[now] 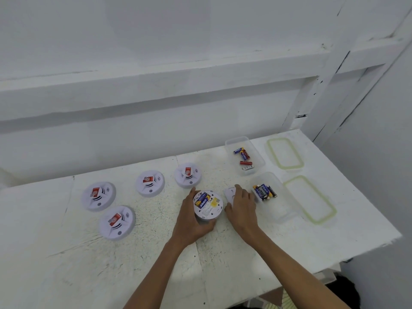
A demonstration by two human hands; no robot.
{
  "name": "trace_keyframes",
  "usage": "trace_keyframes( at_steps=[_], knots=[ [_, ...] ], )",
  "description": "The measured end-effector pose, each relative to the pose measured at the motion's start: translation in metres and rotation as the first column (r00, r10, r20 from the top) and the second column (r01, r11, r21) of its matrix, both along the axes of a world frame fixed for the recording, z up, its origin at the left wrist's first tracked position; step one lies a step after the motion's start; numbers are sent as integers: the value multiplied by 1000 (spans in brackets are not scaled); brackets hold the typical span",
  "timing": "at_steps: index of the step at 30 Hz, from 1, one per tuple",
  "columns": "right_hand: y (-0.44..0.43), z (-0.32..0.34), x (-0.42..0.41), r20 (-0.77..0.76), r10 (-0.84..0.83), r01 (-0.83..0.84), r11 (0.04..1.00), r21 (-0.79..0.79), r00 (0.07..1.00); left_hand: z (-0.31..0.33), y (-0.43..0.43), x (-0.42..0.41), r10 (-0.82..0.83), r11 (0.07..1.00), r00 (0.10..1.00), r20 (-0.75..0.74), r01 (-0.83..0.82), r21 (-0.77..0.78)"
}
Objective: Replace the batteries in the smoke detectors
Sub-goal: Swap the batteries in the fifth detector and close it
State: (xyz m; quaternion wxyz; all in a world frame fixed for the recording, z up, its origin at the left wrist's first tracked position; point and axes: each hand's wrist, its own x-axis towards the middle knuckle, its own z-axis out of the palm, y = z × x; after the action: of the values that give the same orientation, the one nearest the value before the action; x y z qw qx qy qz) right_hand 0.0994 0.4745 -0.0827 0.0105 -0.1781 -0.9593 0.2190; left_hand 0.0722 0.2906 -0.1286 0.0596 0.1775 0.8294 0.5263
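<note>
A white smoke detector (pixel 208 206) lies back side up on the table, its battery bay uncovered with blue and yellow batteries (pixel 202 200) inside. My left hand (pixel 189 219) grips its left and near rim. My right hand (pixel 242 205) rests on a white cover piece (pixel 229 194) lying just right of the detector. Several other detectors lie face up with red tags: (pixel 188 175), (pixel 149 182), (pixel 98 195), (pixel 117 221).
A clear tub (pixel 278 210) by my right hand holds blue batteries (pixel 264 191). A second clear tub (pixel 256 157) behind it holds red and blue batteries (pixel 244 158). Two green-rimmed lids (pixel 285 153) (pixel 310 198) lie to the right. The table edge runs along the right side.
</note>
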Motion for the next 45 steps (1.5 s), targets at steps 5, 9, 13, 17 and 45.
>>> trace_keyframes(
  at_steps=[5,9,13,17,45],
  knots=[
    [1,-1,6,-74,-41,25,979,-204,996,-3,-6,1,-36,999,999,-3,36,-32],
    [-3,6,7,-137,-207,117,867,-484,969,-2,-6,2,-27,1000,999,-36,27,4],
    [-14,18,4,-193,-87,-22,864,-503,977,2,-3,2,17,999,1000,-15,-17,50],
    [-21,23,-1,-183,197,-253,894,-369,963,9,1,-1,63,995,997,-47,-59,75],
    [-16,14,-8,-182,421,-451,876,-170,888,-1,-2,-1,45,995,998,52,-50,91]
  ],
)
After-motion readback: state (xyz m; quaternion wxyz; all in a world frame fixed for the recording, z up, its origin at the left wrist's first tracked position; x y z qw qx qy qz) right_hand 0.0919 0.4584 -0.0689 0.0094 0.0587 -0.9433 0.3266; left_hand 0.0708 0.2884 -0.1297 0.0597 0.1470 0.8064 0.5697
